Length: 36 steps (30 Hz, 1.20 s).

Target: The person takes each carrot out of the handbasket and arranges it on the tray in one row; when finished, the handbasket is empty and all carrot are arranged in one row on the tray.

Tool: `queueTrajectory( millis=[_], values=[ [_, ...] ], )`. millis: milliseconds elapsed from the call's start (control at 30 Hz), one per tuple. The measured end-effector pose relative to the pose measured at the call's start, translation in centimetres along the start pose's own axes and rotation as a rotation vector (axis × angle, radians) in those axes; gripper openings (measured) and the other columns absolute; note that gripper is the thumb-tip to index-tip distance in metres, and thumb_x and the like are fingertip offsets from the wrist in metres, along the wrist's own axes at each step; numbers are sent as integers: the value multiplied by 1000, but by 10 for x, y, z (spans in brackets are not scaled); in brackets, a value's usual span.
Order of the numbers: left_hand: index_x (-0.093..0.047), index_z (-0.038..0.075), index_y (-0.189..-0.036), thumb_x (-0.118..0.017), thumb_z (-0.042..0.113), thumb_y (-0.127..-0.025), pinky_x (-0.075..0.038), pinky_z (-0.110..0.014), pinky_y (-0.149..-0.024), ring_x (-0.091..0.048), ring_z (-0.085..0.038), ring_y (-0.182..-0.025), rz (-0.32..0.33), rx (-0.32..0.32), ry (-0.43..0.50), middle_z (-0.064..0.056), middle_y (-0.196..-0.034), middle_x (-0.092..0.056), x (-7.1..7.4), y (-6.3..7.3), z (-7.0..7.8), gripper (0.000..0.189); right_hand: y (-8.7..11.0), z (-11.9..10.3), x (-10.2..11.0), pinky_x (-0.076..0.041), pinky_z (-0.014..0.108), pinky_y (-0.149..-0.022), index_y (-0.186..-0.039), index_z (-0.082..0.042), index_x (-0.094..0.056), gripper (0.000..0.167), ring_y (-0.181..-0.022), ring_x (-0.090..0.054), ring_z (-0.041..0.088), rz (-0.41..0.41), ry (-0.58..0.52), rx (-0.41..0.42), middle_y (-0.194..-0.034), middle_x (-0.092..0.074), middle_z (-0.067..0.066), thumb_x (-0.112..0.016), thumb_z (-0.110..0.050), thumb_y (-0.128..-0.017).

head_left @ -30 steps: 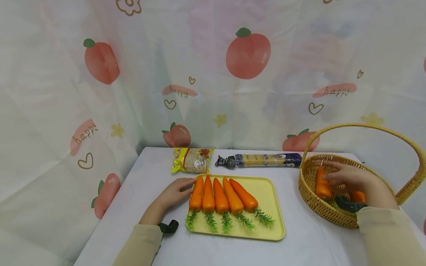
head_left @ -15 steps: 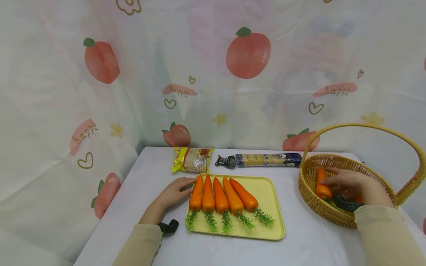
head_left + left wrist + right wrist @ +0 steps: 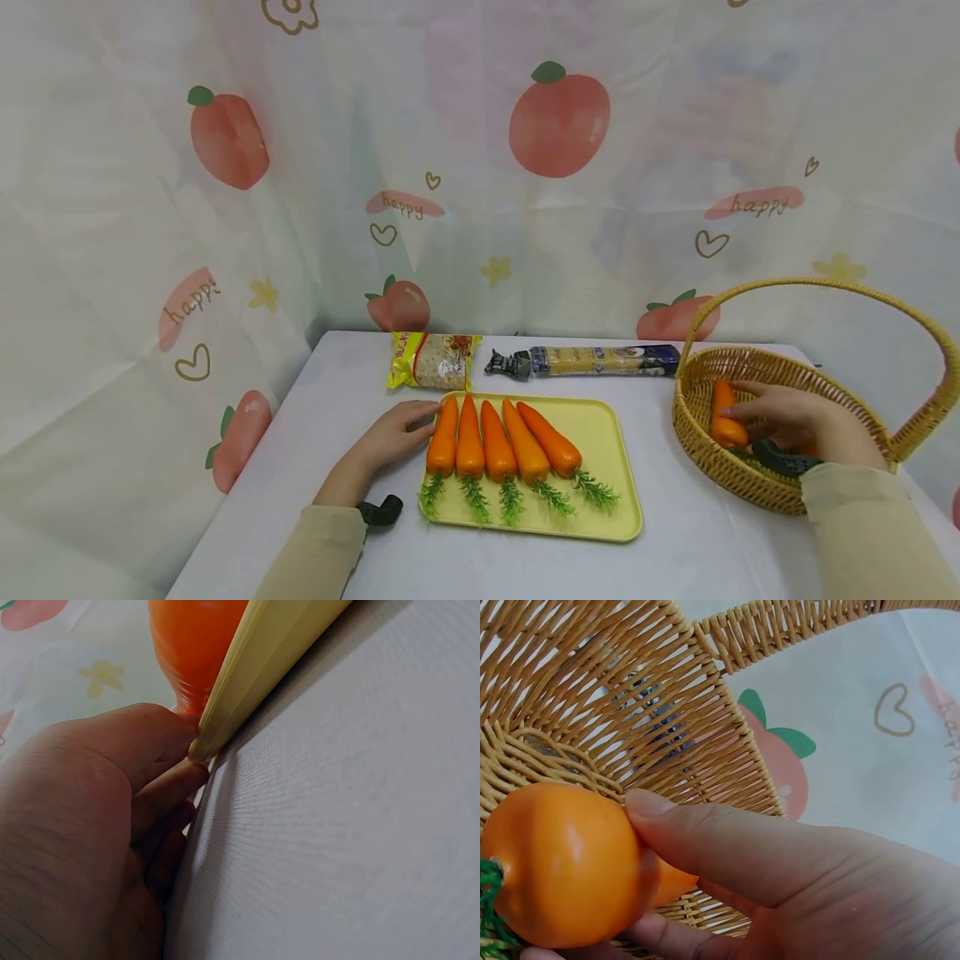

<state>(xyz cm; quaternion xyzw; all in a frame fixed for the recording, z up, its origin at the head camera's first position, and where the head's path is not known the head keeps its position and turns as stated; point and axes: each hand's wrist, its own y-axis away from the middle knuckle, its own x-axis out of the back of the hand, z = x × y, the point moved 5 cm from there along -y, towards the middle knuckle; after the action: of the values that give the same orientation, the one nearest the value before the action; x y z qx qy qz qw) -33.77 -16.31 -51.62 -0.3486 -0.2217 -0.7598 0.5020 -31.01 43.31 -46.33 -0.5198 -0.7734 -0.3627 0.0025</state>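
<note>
My right hand (image 3: 783, 417) reaches into the wicker basket (image 3: 693, 450) and grips a carrot (image 3: 727, 429). In the right wrist view the thumb presses on this plump orange carrot (image 3: 570, 862), with fingers curled beneath it. Its green top points away from the palm. Beside the yellow tray (image 3: 615, 500), my left hand (image 3: 397, 433) lies with relaxed fingers. Its fingertips touch the tray's left rim near the outermost carrot (image 3: 442, 442), as the left wrist view shows at the tray edge (image 3: 247, 682). Several carrots lie side by side on the tray, leafy ends toward me.
A yellow-ended food packet (image 3: 435, 362) lies behind the tray. To its right is a long packet of noodles (image 3: 600, 361) with a dark twisted end. The basket's tall handle (image 3: 817, 283) arches over its opening. A sliver of another orange thing (image 3: 808, 448) shows under the right hand.
My right hand has lowered slightly into the basket and its fingers have closed on the carrot. The left hand and the tray have stayed still.
</note>
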Motion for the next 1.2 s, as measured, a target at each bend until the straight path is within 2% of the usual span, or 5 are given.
queueTrajectory(
  millis=[300,600,700,933,1200],
  values=[
    [-55,28,-142,-61,36,-97,-32,-51,-119,-44,-24,-140,5,-12,-2,2,-146,-54,1,0,0,46,-2,2,0,-58,41,-82,-151,-1,23,96,-96,-66,26,13,-35,10,-126,-52,25,-54,-29,-101],
    [-54,31,-143,-60,40,-97,-33,-53,-118,-43,-25,-140,-4,10,7,2,-146,-53,0,0,-2,47,6,-3,4,-56,33,-69,-153,0,18,99,-92,-67,23,82,101,11,-117,-61,19,-57,-37,-99],
    [-54,30,-142,-60,39,-97,-32,-52,-118,-44,-25,-140,3,2,8,2,-146,-54,0,0,-1,46,7,-6,4,-57,32,-67,-153,-4,19,99,-85,-66,21,87,74,20,-111,-62,15,-57,-35,-100],
    [-54,31,-142,-60,39,-97,-31,-52,-119,-43,-25,-141,1,8,11,2,-146,-53,0,0,-1,46,13,-11,4,-61,40,-76,-152,-12,26,100,-93,-64,23,93,-39,50,-133,-40,32,-57,-29,-100],
    [-54,30,-143,-60,38,-97,-32,-52,-119,-43,-25,-140,1,-3,-1,2,-146,-53,0,-1,-1,46,22,-27,8,-60,43,-74,-149,-18,33,100,-90,-65,22,124,-85,132,-138,-34,32,-54,-28,-101]
  ],
)
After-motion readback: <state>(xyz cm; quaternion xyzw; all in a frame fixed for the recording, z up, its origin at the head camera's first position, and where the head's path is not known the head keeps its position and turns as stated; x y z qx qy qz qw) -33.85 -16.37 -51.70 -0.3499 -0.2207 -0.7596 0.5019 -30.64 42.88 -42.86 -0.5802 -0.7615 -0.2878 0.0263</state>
